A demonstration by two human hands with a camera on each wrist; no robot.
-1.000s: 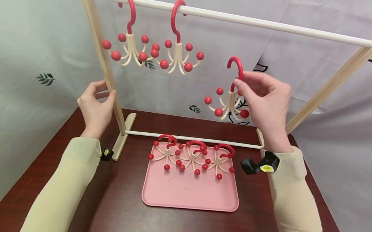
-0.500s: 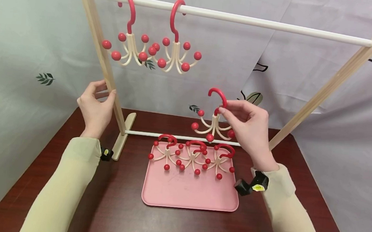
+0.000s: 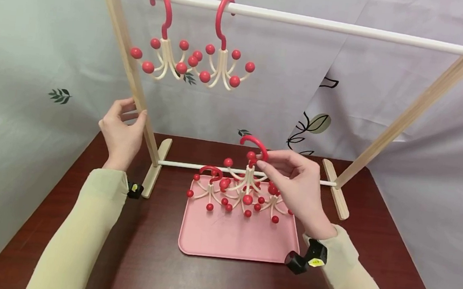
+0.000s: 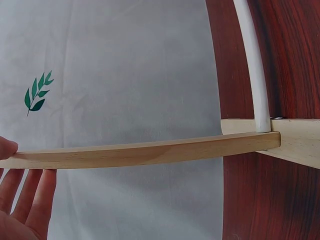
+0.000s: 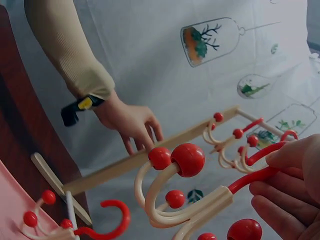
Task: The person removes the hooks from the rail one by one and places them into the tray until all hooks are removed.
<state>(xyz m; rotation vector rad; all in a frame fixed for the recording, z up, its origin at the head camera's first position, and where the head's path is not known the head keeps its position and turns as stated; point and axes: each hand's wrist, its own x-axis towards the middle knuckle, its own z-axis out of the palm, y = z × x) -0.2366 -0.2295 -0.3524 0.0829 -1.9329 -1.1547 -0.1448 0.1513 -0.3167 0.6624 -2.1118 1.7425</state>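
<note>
From the head view I see my right hand (image 3: 296, 188) pinching a hanger (image 3: 249, 174) by its red hook, thumb and fingertips pressed on the curve. The hanger hangs low, just above the back edge of the pink tray (image 3: 239, 238), with its cream arms and red balls overlapping the hangers on the tray (image 3: 210, 186), so I cannot tell from here whether it touches them. My left hand (image 3: 121, 131) is at the left post (image 3: 131, 70) of the wooden rack, thumb on the near side and fingers behind it, holding the post lightly. Two more hangers (image 3: 189, 56) hang side by side from the white top bar (image 3: 310, 22), near its left end.

The right wrist view shows what the head view hides: the held hanger (image 5: 190, 200) close up, its red stem lying between my fingertips (image 5: 280, 200) and thumb, cream arms curling up to round red balls. It also looks back at my left hand (image 5: 130, 122) on the post, and at one red hook lying on the tray's corner (image 5: 10, 200).

The left wrist view gives only the post (image 4: 145, 152) running across the frame, my thumb tip at its upper edge and straight fingers (image 4: 27, 200) below it, plus the white lower bar (image 4: 252, 65) meeting the rack's foot (image 4: 300, 142) on the dark red table (image 4: 295, 60). No hanger shows there.
</note>
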